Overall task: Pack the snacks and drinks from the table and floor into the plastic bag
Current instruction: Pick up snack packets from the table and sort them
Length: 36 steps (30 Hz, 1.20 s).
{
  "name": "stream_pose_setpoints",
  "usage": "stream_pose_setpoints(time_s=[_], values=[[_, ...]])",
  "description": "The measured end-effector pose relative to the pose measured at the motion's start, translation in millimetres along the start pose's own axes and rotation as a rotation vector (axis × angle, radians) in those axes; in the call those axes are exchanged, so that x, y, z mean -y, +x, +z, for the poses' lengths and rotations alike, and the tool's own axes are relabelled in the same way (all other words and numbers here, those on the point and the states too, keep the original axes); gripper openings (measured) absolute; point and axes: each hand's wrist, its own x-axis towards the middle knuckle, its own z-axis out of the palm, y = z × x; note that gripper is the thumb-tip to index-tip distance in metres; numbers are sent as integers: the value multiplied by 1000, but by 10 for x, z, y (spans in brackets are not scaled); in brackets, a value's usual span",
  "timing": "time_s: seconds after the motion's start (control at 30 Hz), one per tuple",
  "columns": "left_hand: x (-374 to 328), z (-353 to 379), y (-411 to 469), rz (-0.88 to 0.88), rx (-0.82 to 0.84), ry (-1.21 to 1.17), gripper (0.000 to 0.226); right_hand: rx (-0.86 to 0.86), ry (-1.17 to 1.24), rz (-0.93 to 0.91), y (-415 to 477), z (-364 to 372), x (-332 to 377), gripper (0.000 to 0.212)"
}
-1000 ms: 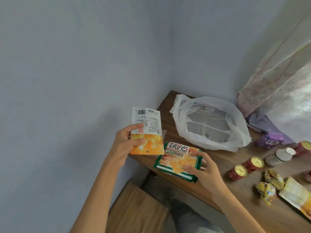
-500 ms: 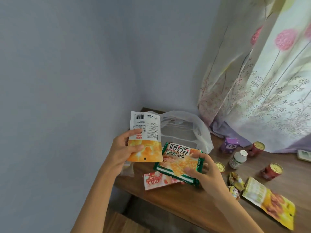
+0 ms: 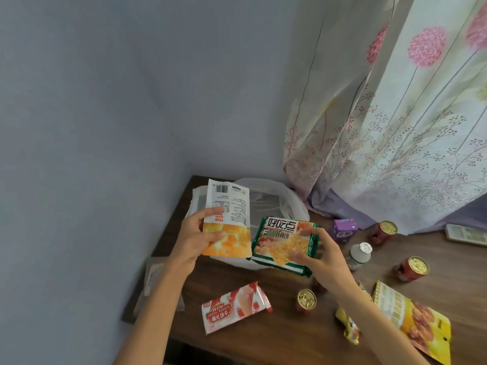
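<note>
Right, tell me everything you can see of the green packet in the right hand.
The green packet is a flat, glossy plastic wrapper with green edges, white Chinese lettering on a dark band and a picture of golden biscuits. It looks sealed and full. The right hand grips its right edge, holding it tilted above the table, in front of the plastic bag, beside the orange packet.

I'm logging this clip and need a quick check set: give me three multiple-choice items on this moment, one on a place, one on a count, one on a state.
1. Where does the pink wafer packet lie?
A. On the table, near its front edge
B. Inside the plastic bag
C. In the left hand

2. How many red cans with gold tops show?
A. One
B. Three
C. Five

3. What is the right hand doing?
A. Resting empty
B. Gripping the green biscuit packet
C. Lifting a can

Key: 1 A, it lies flat on the wood. 2 B, cans. 3 B, fingers wrap its edge.
</note>
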Motion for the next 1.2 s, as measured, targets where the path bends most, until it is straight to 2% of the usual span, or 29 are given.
stream_pose_setpoints(time_s=[0.27,0.43,0.8,1.0,1.2], values=[[393,50,1000,-42,40,81,63,-61,-255,-20,858,418,-1,55],[886,87,1543,-151,2,37,62,-61,-423,-25,1403,662,-214,54],[1748,43,1815,-312,51,88,64,141,-615,51,1838,864,-844,60],[1851,4,1782,-287,74,258,56,87,-588,127,1807,832,-980,64],[1803,-5,1717,-202,157,550,47,139,-694,226,1791,864,-989,73]])
